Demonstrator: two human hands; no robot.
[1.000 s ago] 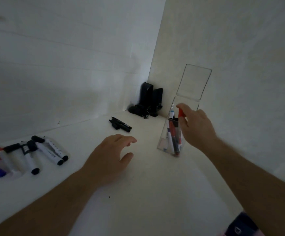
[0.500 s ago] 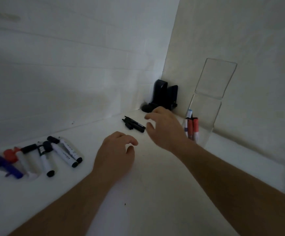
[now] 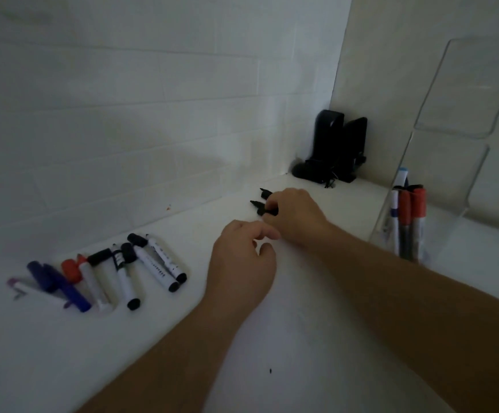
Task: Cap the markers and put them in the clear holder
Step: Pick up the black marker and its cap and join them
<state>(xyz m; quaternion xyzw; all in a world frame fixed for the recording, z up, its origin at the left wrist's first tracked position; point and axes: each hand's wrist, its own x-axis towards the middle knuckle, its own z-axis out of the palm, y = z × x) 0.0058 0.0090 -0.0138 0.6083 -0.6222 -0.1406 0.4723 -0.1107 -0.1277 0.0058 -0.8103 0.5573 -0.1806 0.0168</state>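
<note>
Right hand: [image 3: 297, 214] reaches toward the desk's far corner, fingers curled down onto the two black markers [image 3: 261, 202] lying there; it seems to pinch them, though the hand hides the grip itself.
Left hand: [image 3: 242, 260] rests on the desk [image 3: 302, 338] just in front of the right hand, fingers loosely curled, holding nothing.
Black markers: side by side on the desk near the far corner, only their left ends showing beyond the right fingers.
Clear holder: [image 3: 457, 138] stands upright at the right edge of the desk, close to the side wall, tall back panel rising above a lower front pocket.
Markers in holder: [image 3: 407, 222] standing on end in the pocket; two with red caps, one with a light blue cap, one white-bodied.
Loose markers: [image 3: 117, 269] a cluster lying flat near the left edge of the desk, by the back wall; white bodies with black caps, one red, one dark blue, one purple-tipped.
Black object: [image 3: 336, 147] upright in the far corner where the two walls meet; kind cannot be told.
</note>
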